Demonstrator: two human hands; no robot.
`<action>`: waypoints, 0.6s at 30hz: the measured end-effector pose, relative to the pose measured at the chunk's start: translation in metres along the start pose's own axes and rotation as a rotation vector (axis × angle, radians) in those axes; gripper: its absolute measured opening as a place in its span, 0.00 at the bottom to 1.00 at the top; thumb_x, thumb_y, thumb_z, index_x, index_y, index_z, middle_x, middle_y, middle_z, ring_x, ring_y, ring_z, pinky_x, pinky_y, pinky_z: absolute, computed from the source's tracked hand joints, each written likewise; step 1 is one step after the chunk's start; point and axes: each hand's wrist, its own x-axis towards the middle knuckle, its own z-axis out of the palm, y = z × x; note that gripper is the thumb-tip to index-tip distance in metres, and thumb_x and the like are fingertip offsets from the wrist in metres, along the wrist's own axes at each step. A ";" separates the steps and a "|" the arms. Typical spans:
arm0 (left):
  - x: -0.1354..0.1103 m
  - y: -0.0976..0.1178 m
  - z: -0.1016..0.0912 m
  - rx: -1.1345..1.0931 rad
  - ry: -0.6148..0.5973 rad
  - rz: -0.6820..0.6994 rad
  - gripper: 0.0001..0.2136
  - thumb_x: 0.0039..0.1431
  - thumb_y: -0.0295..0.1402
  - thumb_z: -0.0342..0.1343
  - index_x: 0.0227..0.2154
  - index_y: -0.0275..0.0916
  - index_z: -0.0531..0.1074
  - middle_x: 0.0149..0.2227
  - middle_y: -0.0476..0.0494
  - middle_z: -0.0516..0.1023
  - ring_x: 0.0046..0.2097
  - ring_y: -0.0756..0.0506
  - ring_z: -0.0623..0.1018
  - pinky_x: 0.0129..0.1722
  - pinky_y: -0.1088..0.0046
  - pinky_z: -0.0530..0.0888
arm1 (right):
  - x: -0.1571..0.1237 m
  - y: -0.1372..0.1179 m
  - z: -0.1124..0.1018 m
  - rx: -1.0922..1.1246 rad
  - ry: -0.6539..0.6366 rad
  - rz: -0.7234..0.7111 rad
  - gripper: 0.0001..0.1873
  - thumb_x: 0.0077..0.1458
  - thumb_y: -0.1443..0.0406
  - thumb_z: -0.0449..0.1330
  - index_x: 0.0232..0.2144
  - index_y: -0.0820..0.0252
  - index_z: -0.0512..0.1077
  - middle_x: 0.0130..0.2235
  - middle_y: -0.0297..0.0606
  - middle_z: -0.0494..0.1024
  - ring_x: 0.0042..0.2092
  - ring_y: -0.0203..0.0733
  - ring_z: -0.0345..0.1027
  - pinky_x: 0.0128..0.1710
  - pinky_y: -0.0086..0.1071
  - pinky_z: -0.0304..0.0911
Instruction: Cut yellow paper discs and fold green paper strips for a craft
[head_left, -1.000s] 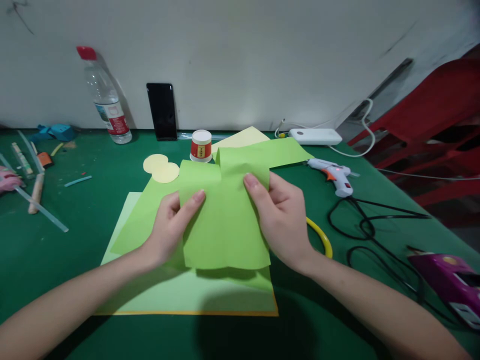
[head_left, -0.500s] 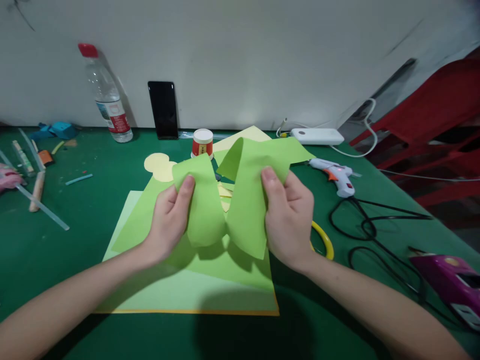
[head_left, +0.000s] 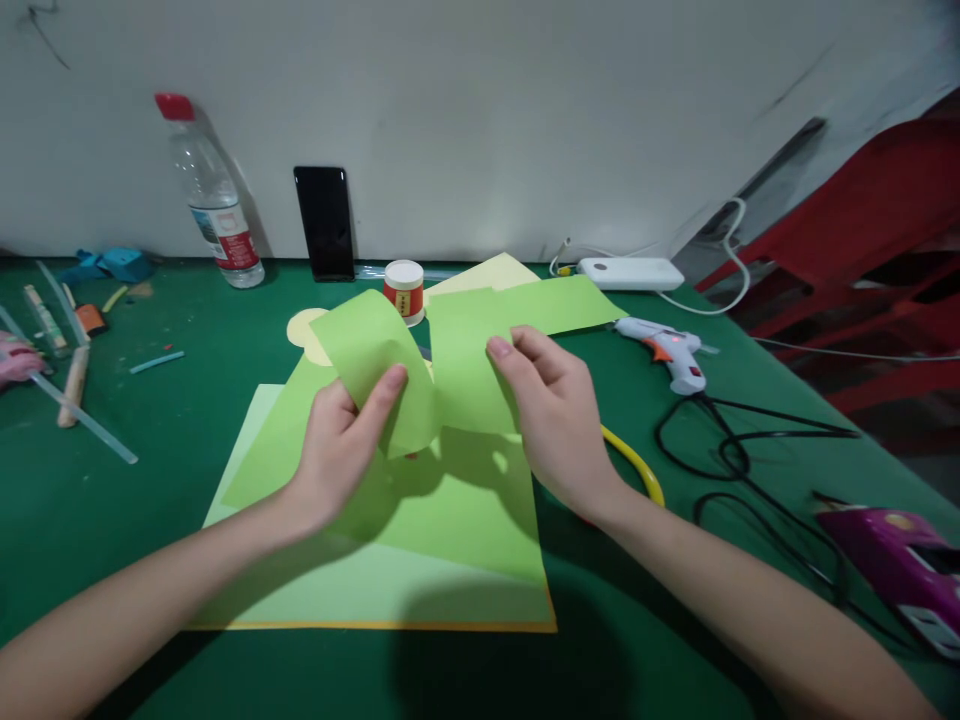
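Observation:
My left hand (head_left: 341, 445) pinches a curled piece of green paper (head_left: 371, 365), thumb on top, held just above the table. My right hand (head_left: 559, 425) grips a second green paper piece (head_left: 465, 375) at its right edge, fingers curled round it. The two pieces are apart, with a narrow gap between them. Under both hands lies a stack of green paper sheets (head_left: 420, 560) on the green table (head_left: 150, 480).
A small red and white cup (head_left: 404, 291), pale yellow discs (head_left: 306, 328), a phone (head_left: 324, 222) and a water bottle (head_left: 210, 195) stand behind. A glue gun (head_left: 670, 350), black cables (head_left: 750, 450), a yellow ring (head_left: 641, 470), a white power bank (head_left: 631, 272) and a purple tool (head_left: 900, 570) lie right. Glue sticks (head_left: 75, 400) lie left.
One second ago both hands held a single green sheet. It has been torn down the middle; now each hand holds a separate piece and the left piece has curled leftwards.

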 end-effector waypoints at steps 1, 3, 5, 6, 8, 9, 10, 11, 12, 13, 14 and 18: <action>0.002 0.002 -0.001 0.013 0.012 -0.030 0.14 0.54 0.40 0.52 0.18 0.37 0.68 0.16 0.50 0.71 0.16 0.51 0.70 0.12 0.79 0.63 | -0.001 -0.001 0.000 -0.028 -0.003 -0.013 0.16 0.54 0.62 0.53 0.18 0.58 0.55 0.18 0.25 0.49 0.18 0.28 0.41 0.14 0.24 0.42; 0.004 0.005 -0.003 0.065 0.031 -0.099 0.18 0.53 0.38 0.53 0.12 0.37 0.65 0.09 0.52 0.65 0.10 0.53 0.64 0.08 0.80 0.57 | -0.003 -0.001 0.000 -0.052 0.010 0.005 0.13 0.55 0.62 0.52 0.21 0.58 0.59 0.17 0.24 0.50 0.17 0.27 0.42 0.12 0.23 0.42; 0.005 0.006 -0.005 0.132 0.054 -0.125 0.22 0.53 0.37 0.53 0.06 0.37 0.60 0.04 0.53 0.58 0.07 0.54 0.59 0.06 0.81 0.51 | -0.005 0.000 0.001 -0.055 0.038 0.033 0.10 0.56 0.60 0.52 0.24 0.57 0.61 0.16 0.24 0.50 0.15 0.28 0.44 0.10 0.23 0.43; 0.005 0.006 -0.005 0.155 0.064 -0.124 0.24 0.53 0.37 0.53 0.04 0.38 0.58 0.03 0.53 0.57 0.07 0.55 0.58 0.06 0.81 0.50 | -0.006 0.001 0.001 -0.054 0.053 0.037 0.10 0.56 0.59 0.52 0.25 0.56 0.61 0.16 0.24 0.51 0.14 0.28 0.45 0.09 0.23 0.43; 0.006 0.006 -0.006 0.176 0.076 -0.110 0.25 0.53 0.37 0.53 0.03 0.38 0.57 0.03 0.53 0.56 0.07 0.55 0.59 0.07 0.81 0.51 | -0.007 0.002 0.001 -0.052 0.093 0.023 0.11 0.55 0.59 0.52 0.24 0.56 0.60 0.16 0.24 0.51 0.13 0.28 0.45 0.08 0.22 0.43; 0.007 0.006 -0.006 0.177 0.083 -0.103 0.26 0.53 0.37 0.53 0.03 0.38 0.57 0.03 0.53 0.56 0.07 0.55 0.59 0.07 0.81 0.51 | -0.007 0.002 0.001 -0.048 0.118 0.012 0.11 0.55 0.59 0.53 0.24 0.56 0.60 0.16 0.24 0.52 0.13 0.28 0.46 0.07 0.22 0.44; 0.007 0.005 -0.007 0.172 0.091 -0.099 0.26 0.53 0.38 0.53 0.03 0.38 0.56 0.03 0.53 0.56 0.07 0.55 0.59 0.07 0.81 0.51 | -0.006 0.002 0.001 -0.046 0.143 0.004 0.11 0.55 0.59 0.53 0.24 0.56 0.60 0.16 0.24 0.52 0.13 0.28 0.47 0.07 0.22 0.46; 0.008 0.005 -0.008 0.160 0.101 -0.097 0.26 0.53 0.38 0.53 0.03 0.38 0.56 0.03 0.53 0.56 0.07 0.55 0.59 0.06 0.81 0.50 | -0.005 0.002 0.001 -0.043 0.169 -0.002 0.12 0.55 0.59 0.53 0.23 0.56 0.59 0.16 0.24 0.53 0.13 0.28 0.47 0.06 0.22 0.47; 0.009 0.005 -0.009 0.136 0.111 -0.096 0.25 0.53 0.39 0.53 0.04 0.38 0.56 0.03 0.54 0.55 0.06 0.55 0.58 0.06 0.81 0.50 | -0.002 0.002 0.000 -0.036 0.194 -0.009 0.12 0.55 0.59 0.53 0.23 0.56 0.59 0.17 0.24 0.53 0.13 0.28 0.47 0.06 0.21 0.47; 0.011 0.005 -0.010 0.106 0.121 -0.094 0.24 0.53 0.39 0.54 0.05 0.38 0.57 0.04 0.54 0.55 0.07 0.55 0.58 0.06 0.81 0.49 | 0.001 0.002 -0.002 -0.022 0.217 -0.016 0.11 0.55 0.59 0.52 0.23 0.56 0.59 0.17 0.25 0.54 0.14 0.28 0.47 0.06 0.21 0.47; 0.012 0.005 -0.011 0.072 0.131 -0.091 0.23 0.52 0.40 0.54 0.06 0.38 0.58 0.04 0.55 0.55 0.07 0.55 0.58 0.06 0.81 0.49 | 0.006 0.002 -0.006 0.002 0.235 -0.018 0.11 0.55 0.59 0.52 0.23 0.56 0.60 0.18 0.25 0.54 0.14 0.28 0.47 0.06 0.21 0.47; 0.019 0.002 -0.019 -0.040 0.164 -0.060 0.18 0.51 0.43 0.55 0.12 0.38 0.63 0.08 0.55 0.59 0.09 0.56 0.59 0.06 0.81 0.53 | 0.034 -0.005 -0.034 0.154 0.386 -0.027 0.10 0.54 0.66 0.53 0.21 0.57 0.60 0.19 0.24 0.55 0.14 0.25 0.48 0.09 0.22 0.47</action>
